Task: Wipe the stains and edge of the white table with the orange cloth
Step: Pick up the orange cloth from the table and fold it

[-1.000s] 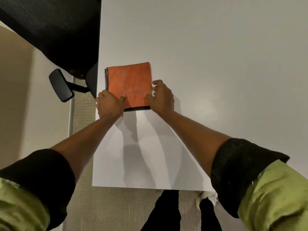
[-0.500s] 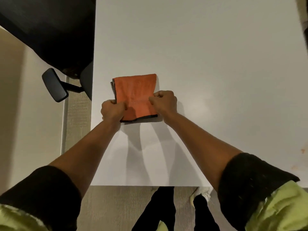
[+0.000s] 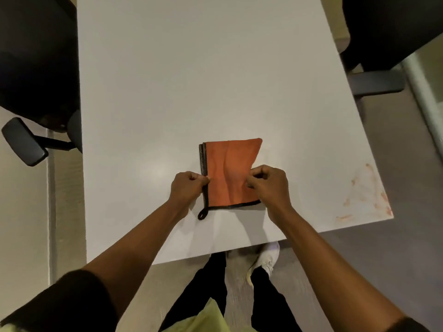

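Both hands pinch the orange cloth [image 3: 227,173] at once. The left hand [image 3: 187,188] has its fingers curled tight, the grip clenched on the cloth's dark-trimmed left edge about halfway along. The right hand [image 3: 268,185] is curled the same way, its grip grasping a pucker of fabric on the right side, so the cloth creases and narrows between the two fists. Its far edge lies flat on the desk [image 3: 191,80], while the near part looks a little raised and wrinkled; how far off the surface it is, I cannot tell. A small dark hanging loop [image 3: 202,214] trails from the near left corner onto the white top.

The cloth sits toward the near edge of the desk, roughly in the middle across its width. Well to the right, at the near right corner, orange-red stains [image 3: 374,197] smear the surface and run along the edge there; the cloth is apart from them.

Both forearms reach in bare from black sleeves. A dark office chair [image 3: 36,75] stands at the desk's left side, its armrest jutting out, and another dark chair [image 3: 393,27] sits at the far right. Below the desk edge a white shoe [image 3: 266,259] shows on the floor.
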